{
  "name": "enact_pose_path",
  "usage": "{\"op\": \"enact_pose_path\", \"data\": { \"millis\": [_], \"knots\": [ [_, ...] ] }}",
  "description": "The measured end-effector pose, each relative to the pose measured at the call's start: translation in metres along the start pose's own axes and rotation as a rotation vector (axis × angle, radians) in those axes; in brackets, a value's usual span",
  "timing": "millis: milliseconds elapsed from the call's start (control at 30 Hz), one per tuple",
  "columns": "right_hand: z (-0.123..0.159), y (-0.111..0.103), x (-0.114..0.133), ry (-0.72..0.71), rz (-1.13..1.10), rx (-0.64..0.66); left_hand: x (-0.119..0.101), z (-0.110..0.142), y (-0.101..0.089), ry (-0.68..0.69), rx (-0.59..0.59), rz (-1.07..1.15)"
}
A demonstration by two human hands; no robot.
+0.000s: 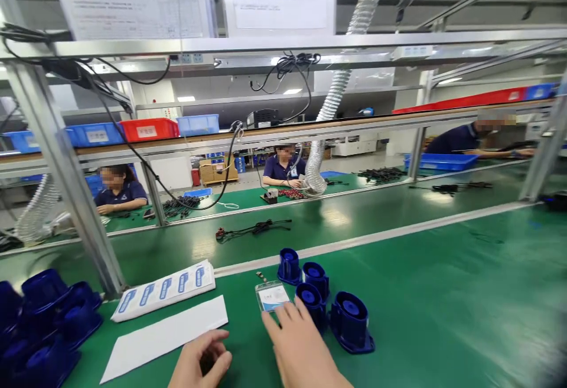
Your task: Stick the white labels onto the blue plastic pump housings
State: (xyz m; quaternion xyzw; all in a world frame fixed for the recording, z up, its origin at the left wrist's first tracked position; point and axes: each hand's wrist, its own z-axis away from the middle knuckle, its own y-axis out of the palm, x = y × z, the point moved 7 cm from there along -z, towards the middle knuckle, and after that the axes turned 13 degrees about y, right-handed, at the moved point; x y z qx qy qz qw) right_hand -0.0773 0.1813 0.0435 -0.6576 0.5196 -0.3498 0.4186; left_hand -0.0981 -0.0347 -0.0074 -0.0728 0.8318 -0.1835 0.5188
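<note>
My right hand (pixel 303 344) reaches forward over the green mat with its fingers stretched out. Its fingertips are at the lower edge of a clear-cased name badge (pixel 272 297); whether they touch it I cannot tell. Several dark blue round plastic housings (pixel 349 318) with flanged bases stand close to the right of that hand, one partly behind its fingers. My left hand (pixel 201 361) is loosely curled, thumb and index apart, with nothing visible in it. A blank white paper strip (pixel 166 336) lies just left of it.
A white packet with blue print (pixel 163 290) lies behind the paper. More blue housings (pixel 44 323) are piled at far left. A metal post (pixel 66 175) rises beyond the packet. On the strip behind lies a black cable (pixel 257 228). Several co-workers sit across the bench.
</note>
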Motion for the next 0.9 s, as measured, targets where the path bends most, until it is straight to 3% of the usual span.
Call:
{"op": "enact_pose_path", "data": {
  "millis": [100,200,267,367,500,567,700,800,900],
  "knots": [
    [-0.005,0.006,-0.026,0.081,0.163,0.037,-0.006,-0.011,-0.035,0.078,0.025,-0.315],
    [-0.013,0.015,-0.039,0.076,0.214,-0.007,0.008,-0.018,-0.078,0.006,0.009,-0.461],
    [-0.016,0.021,-0.038,0.055,0.156,-0.041,0.022,-0.022,-0.097,-0.023,0.042,-0.511],
    [-0.017,0.033,-0.016,-0.032,-0.074,0.004,0.043,-0.032,-0.117,-0.014,0.038,-0.618],
    [-0.009,0.06,0.028,-0.217,-0.34,0.247,0.075,-0.043,-0.145,-0.106,-0.111,-0.802],
    [-0.009,0.068,0.04,-0.234,-0.474,0.313,0.092,-0.044,-0.156,-0.171,-0.148,-0.855],
    [-0.023,0.063,0.025,-0.058,-0.773,0.177,0.113,-0.043,-0.175,-0.196,-0.155,-0.922],
    [-0.038,0.059,-0.001,0.099,-0.778,0.099,0.115,-0.046,-0.187,-0.171,-0.174,-0.96],
    [-0.05,0.057,-0.027,0.234,-0.751,0.074,0.103,-0.053,-0.185,-0.122,-0.24,-1.005]
  ]
}}
